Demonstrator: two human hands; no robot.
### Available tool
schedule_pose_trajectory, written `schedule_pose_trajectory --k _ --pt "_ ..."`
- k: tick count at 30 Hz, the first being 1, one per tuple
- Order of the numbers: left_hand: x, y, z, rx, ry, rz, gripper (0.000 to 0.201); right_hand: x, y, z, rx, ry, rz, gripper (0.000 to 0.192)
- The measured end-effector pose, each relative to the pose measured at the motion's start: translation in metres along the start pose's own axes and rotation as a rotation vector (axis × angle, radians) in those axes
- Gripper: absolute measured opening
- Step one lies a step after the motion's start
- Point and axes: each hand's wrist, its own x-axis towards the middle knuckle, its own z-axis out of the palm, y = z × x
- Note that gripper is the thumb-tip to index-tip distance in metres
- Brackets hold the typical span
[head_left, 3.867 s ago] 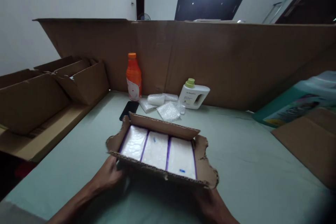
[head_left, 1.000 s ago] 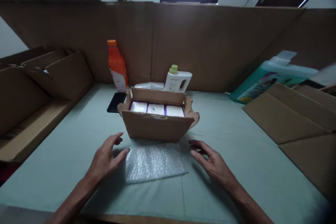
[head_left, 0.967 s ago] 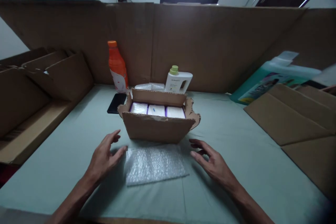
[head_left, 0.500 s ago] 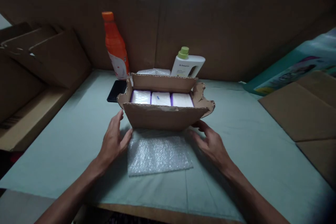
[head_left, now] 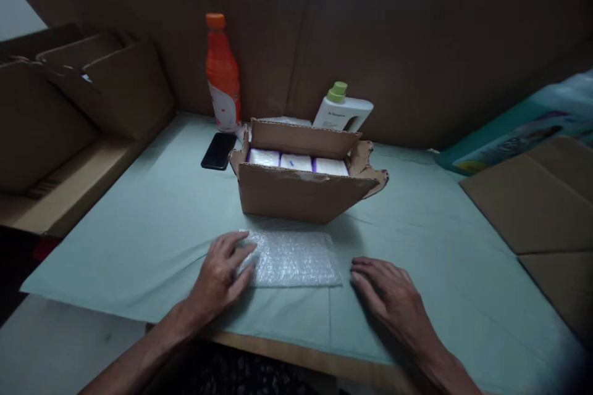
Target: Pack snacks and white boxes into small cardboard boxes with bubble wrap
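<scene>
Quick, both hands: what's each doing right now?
Left hand: open, fingers resting on the bubble wrap sheet.
Right hand: open, flat on the table cloth, holding nothing.

dim, murky scene; light falls from above, soft shadows near hands, corners dark, edges wide-angle warped.

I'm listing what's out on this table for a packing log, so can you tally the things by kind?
Bottles: 2, the orange bottle and the white bottle
Open cardboard box: 1
White packs in that box: 3
Bubble wrap sheet: 1, under the left hand; the right hand lies beside it
Phone: 1
Total: 8
</scene>
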Motion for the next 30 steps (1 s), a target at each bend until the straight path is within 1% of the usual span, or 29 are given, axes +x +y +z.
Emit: schedule_pose_trajectory --k 2,3,5,7,9,11,13,15,17,20,22,24,26,27,28,30 --pt "-0.003 -0.006 -0.004 0.076 0.12 -0.117 0.036 0.004 0.003 -0.004 -0.011 0.035 -0.02 0.021" --pt "-0.004 -0.008 -0.004 0.121 0.141 -0.176 0.036 0.01 0.0 -0.001 -0.013 0.046 -0.023 0.023" --pt "-0.005 -0.012 -0.002 0.178 0.1 -0.262 0.032 0.025 -0.009 0.012 -0.034 0.054 -0.006 0.027" --pt "-0.003 -0.012 0.003 0.183 0.029 -0.307 0.019 0.041 -0.016 0.029 -0.069 0.046 0.008 0.028" --pt "-0.001 -0.008 0.008 0.15 0.021 -0.33 0.007 0.052 -0.019 0.042 -0.083 0.033 -0.003 0.025" --pt "0.0 -0.002 0.009 0.101 0.087 -0.331 0.005 0.055 -0.018 0.047 -0.077 0.032 -0.022 0.025" --pt "-0.001 0.006 0.007 0.037 0.172 -0.289 0.006 0.052 -0.017 0.044 -0.062 0.056 -0.03 0.025" --pt "0.0 0.012 0.005 -0.045 0.203 -0.221 0.007 0.046 -0.017 0.037 -0.021 0.094 -0.033 0.023" --pt "0.002 0.014 0.006 -0.067 0.135 -0.208 0.009 0.041 -0.018 0.03 0.025 0.127 -0.026 0.021" --pt "0.009 0.01 0.012 0.027 -0.009 -0.284 0.011 0.037 -0.017 0.026 0.007 0.091 0.016 0.021" --pt "0.014 0.006 0.014 0.082 -0.042 -0.32 0.013 0.036 -0.015 0.029 -0.071 0.023 0.06 0.028" --pt "0.017 0.002 0.012 0.157 -0.056 -0.356 0.027 0.036 -0.012 0.035 -0.139 -0.037 0.103 0.036" --pt "0.018 0.001 0.01 0.256 -0.089 -0.402 0.038 0.035 -0.011 0.041 -0.141 -0.063 0.124 0.038" --pt "0.018 0.001 0.009 0.287 -0.111 -0.413 0.036 0.035 -0.011 0.044 -0.115 -0.066 0.126 0.035" --pt "0.018 0.001 0.009 0.295 -0.127 -0.414 0.031 0.034 -0.012 0.046 -0.072 -0.066 0.123 0.03" --pt "0.016 0.003 0.011 0.243 -0.125 -0.385 0.015 0.033 -0.016 0.046 0.05 -0.078 0.12 0.02"
